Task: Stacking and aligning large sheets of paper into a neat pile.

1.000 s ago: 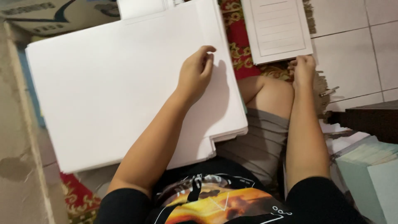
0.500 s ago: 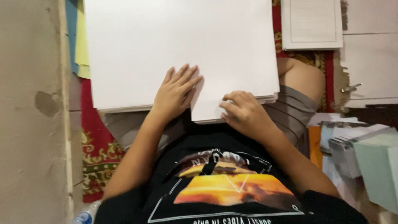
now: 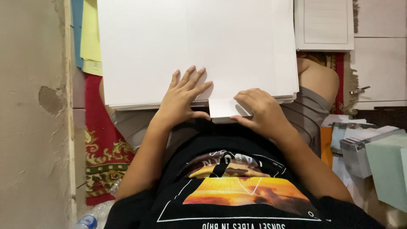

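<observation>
A large stack of white sheets (image 3: 195,46) is being supported on the lap of a seated person, its near edge lying just above the black printed shirt (image 3: 241,186). The left hand (image 3: 182,99) is being laid flat on the stack's near edge, its fingers spread wide and nothing being pinched in its grip. The right hand (image 3: 258,112) is being curled over a small white tab (image 3: 224,109) that is jutting out from under the stack's near edge; the tab is being pinched between thumb and bent fingers, so this grip is being kept pressed together on it. The two hands are being held near each other, apart, with the tab between them.

Yellow and blue sheets (image 3: 90,34) are being seen beside the stack on the left, partly covered by it. A lined white pad (image 3: 324,25) is lying on the floor just beyond the stack's right corner, near a bare knee (image 3: 320,78). A red patterned rug (image 3: 99,144) is being shown beneath the legs. A pale green box (image 3: 388,169) and loose papers are lying at the right edge, and a clear plastic bottle (image 3: 91,216) is lying at the lower left.
</observation>
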